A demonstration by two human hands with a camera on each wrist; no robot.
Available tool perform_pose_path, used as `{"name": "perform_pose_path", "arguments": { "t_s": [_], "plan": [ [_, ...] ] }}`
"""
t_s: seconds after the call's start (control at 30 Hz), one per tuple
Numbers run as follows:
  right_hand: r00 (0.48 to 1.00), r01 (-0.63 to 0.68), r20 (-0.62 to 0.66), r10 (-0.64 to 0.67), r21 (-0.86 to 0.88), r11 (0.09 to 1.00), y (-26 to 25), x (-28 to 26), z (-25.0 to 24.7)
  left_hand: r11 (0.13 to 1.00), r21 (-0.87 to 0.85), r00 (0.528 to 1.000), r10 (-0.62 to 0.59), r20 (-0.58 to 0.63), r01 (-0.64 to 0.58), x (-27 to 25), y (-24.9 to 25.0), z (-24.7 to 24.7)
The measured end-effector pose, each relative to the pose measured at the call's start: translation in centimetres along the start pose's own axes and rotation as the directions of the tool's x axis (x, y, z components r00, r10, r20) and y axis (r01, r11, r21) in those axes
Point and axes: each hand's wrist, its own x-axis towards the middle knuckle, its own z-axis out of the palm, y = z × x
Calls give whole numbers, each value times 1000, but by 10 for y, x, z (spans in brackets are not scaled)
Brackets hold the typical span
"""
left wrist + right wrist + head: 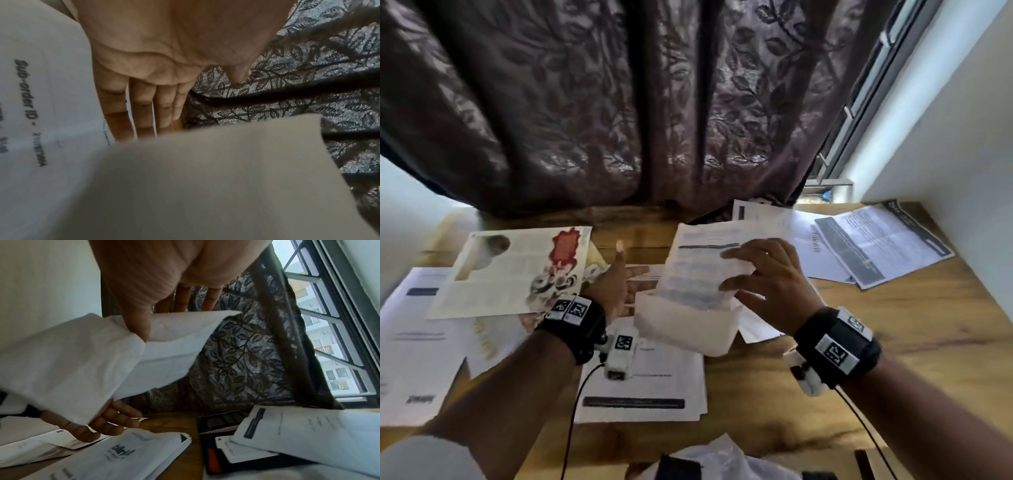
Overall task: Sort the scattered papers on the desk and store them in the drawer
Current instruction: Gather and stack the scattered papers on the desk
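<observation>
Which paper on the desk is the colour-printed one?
The colour leaflet at the desk's left, beside the left hand, with a red graphic and a photo. The other sheets are white with black or grey print.

The curtain (654, 102) is dark brown with a woven leaf-and-vine pattern that catches a silvery sheen. The desk (893, 325) is warm honey-brown wood with darker grain streaks. The held sheet (702, 263) is white with grey-blue print and a dark bar near its top. The leaflet (513, 270) is cream — with a red splash and black-and-white round shapes. The wristbands (839, 346) are black, carrying white tags with black square patterns. The window frame (337, 324) is black — the wall (945, 137) is white.
</observation>
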Motion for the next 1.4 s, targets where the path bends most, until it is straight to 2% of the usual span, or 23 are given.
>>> {"name": "perform_pose_path", "arguments": {
  "t_s": [0.1,0.2,0.23,0.27,0.3,0.33,0.37,0.4,0.43,0.5,0.57,0.63,0.73,0.83,0.9,1.03,1.13,1.2,1.27,1.4],
  "plan": [
    [993,-105,63,103,21,994,-19,3,15,997,50,996,51,76,-55,-15,-6,-7],
    [961,-272,75,266,75,960,-33,-6,38,954,156,948,218,232,-258,-17,-23,-20],
    [934,-356,69,350,128,926,-37,-10,48,932,179,928,265,260,-317,-16,-30,-26],
    [884,-468,94,459,227,854,-45,-12,57,921,187,921,288,264,-342,-16,-37,-34],
    [794,-603,164,585,336,723,-53,-14,64,923,163,921,307,242,-350,-17,-42,-39],
    [678,-719,259,688,432,545,-62,-14,70,925,149,924,315,217,-350,-16,-48,-42],
    [558,-792,360,748,500,350,-68,-15,75,926,140,928,322,189,-350,-15,-52,-45],
    [462,-826,443,769,531,190,-75,-15,81,922,170,933,322,160,-348,-15,-54,-49],
    [403,-841,488,774,531,104,-80,-15,87,913,215,937,323,137,-346,-16,-54,-54],
    [354,-868,524,775,492,64,-86,-17,98,864,356,933,347,90,-356,-15,-54,-66],
    [348,-891,520,780,441,104,-92,-19,109,826,450,934,351,63,-341,-11,-56,-80],
    [348,-907,497,795,392,152,-97,-19,116,835,447,942,332,53,-320,-7,-60,-91],
    [361,-916,437,824,334,224,-100,-18,123,802,492,937,332,105,-340,-4,-65,-100],
    [339,-934,412,845,258,249,-102,-14,128,706,581,909,378,173,-404,-3,-72,-106],
    [327,-941,410,851,225,253,-102,-11,128,610,658,886,413,210,-440,-1,-77,-109],
    [344,-939,415,842,134,318,-97,-5,133,409,815,885,396,246,-410,-3,-81,-112],
    [355,-932,415,837,93,350,-95,-2,135,234,887,897,303,322,-397,-10,-80,-114],
    [385,-919,397,833,81,386,-93,0,137,170,908,916,191,352,-384,-13,-76,-116],
    [409,-907,374,832,64,417,-91,2,140,111,911,916,114,385,-397,-17,-75,-117],
    [402,-895,371,837,-34,445,-92,9,140,24,908,908,42,416,-418,-22,-74,-117]
  ]
}}
